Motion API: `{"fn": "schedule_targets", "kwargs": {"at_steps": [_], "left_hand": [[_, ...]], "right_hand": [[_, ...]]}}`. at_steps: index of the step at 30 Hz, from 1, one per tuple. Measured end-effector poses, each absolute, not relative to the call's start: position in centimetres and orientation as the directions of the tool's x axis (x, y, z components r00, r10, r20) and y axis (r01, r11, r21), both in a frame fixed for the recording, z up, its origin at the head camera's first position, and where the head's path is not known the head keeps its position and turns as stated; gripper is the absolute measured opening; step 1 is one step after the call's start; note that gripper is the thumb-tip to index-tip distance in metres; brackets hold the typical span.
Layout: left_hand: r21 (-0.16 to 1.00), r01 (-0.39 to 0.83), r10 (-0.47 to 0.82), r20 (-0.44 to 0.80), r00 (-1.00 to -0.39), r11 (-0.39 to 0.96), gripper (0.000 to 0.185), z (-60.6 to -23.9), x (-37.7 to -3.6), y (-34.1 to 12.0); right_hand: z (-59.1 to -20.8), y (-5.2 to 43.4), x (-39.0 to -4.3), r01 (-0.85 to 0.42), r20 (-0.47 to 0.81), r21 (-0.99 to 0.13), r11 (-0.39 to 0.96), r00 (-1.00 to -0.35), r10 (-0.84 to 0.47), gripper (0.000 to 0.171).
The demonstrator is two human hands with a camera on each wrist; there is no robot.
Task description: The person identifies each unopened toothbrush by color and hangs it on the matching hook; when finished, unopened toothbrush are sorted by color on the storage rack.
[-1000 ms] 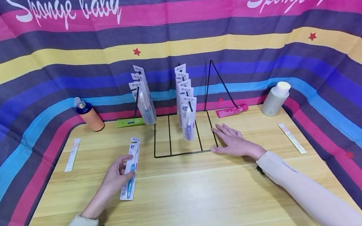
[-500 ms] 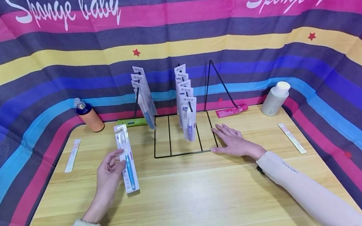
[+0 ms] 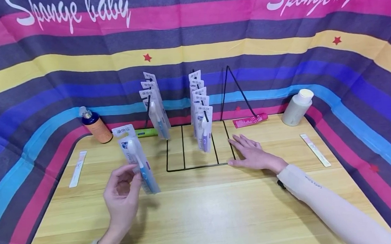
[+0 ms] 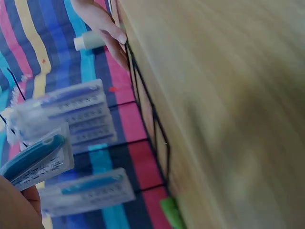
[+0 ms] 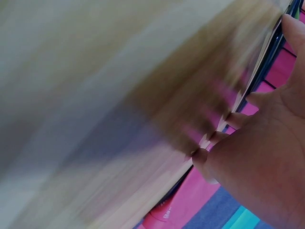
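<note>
Nearest the viewer, the left hand (image 3: 122,198) is raised above the wooden worktop (image 3: 203,217), its grip pinching the lower part of a packaged toothbrush (image 3: 136,159) between thumb and curled fingers; the pack stands nearly upright, tilted a little to the left at its top, clear of the worktop, and the left wrist view shows it (image 4: 35,162) close against the hand. Across from it the right hand (image 3: 253,154) lies flat on the worktop, grip spread with fingers straight, its thumb touching the front right corner of the black wire rack (image 3: 199,165); the right wrist view, though blurred, shows the fingers (image 5: 214,138) lying on the wood beside the black wire. On the rack hang two rows of packaged toothbrushes, a left row (image 3: 154,110) and a right row (image 3: 201,114), well apart from the held pack. Flat white strips lie near the left edge (image 3: 77,168) and right edge (image 3: 315,149) of the worktop. Farther back, along the striped cloth backdrop (image 3: 188,30), stand an orange bottle with a dark pump top (image 3: 94,126) at the left, a green tube (image 3: 144,132) behind the held pack, a pink tube (image 3: 250,120) behind the rack, and a white bottle (image 3: 297,107) at the right.
</note>
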State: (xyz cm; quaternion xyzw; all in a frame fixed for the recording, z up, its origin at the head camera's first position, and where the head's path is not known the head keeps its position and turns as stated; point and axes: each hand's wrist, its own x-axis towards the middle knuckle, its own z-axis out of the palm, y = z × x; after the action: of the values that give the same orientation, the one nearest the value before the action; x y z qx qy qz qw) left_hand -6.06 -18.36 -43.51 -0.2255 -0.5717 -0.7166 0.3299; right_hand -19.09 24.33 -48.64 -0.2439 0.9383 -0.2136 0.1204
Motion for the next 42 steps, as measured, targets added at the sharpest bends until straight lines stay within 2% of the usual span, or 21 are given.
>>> {"fn": "schedule_targets", "kwargs": {"at_steps": [4, 13, 19, 28, 36, 42], "left_hand": [[0.631, 0.763, -0.174, 0.743, -0.647, -0.143, 0.035, -43.2, -6.1, -17.3], [0.687, 0.717, -0.142, 0.703, -0.697, -0.117, 0.031, -43.0, -7.3, -16.5], [0.712, 0.702, -0.123, 0.694, -0.709, -0.031, 0.029, -42.9, -8.5, -16.2], [0.771, 0.630, -0.117, 0.637, -0.762, 0.093, 0.032, -43.3, -11.7, -16.1], [0.759, 0.648, -0.063, 0.651, -0.757, 0.057, 0.035, -43.4, -14.9, -17.1], [0.763, 0.640, 0.041, 0.640, -0.768, 0.084, 0.042, -43.3, -15.8, -18.4]], "right_hand": [[-48.8, 24.4, -19.1, -0.405, -0.120, -0.460, 0.790, -0.854, -0.507, 0.101], [-48.8, 24.2, -19.0, -0.396, -0.133, -0.468, 0.790, -0.852, -0.506, 0.102], [-48.6, 24.1, -18.9, -0.389, -0.138, -0.476, 0.789, -0.853, -0.504, 0.103], [-48.8, 23.9, -19.1, -0.404, -0.127, -0.466, 0.787, -0.850, -0.511, 0.102], [-48.5, 23.7, -19.3, -0.410, -0.116, -0.468, 0.783, -0.850, -0.514, 0.101], [-48.4, 23.9, -19.3, -0.415, -0.119, -0.472, 0.778, -0.845, -0.522, 0.100]]}}
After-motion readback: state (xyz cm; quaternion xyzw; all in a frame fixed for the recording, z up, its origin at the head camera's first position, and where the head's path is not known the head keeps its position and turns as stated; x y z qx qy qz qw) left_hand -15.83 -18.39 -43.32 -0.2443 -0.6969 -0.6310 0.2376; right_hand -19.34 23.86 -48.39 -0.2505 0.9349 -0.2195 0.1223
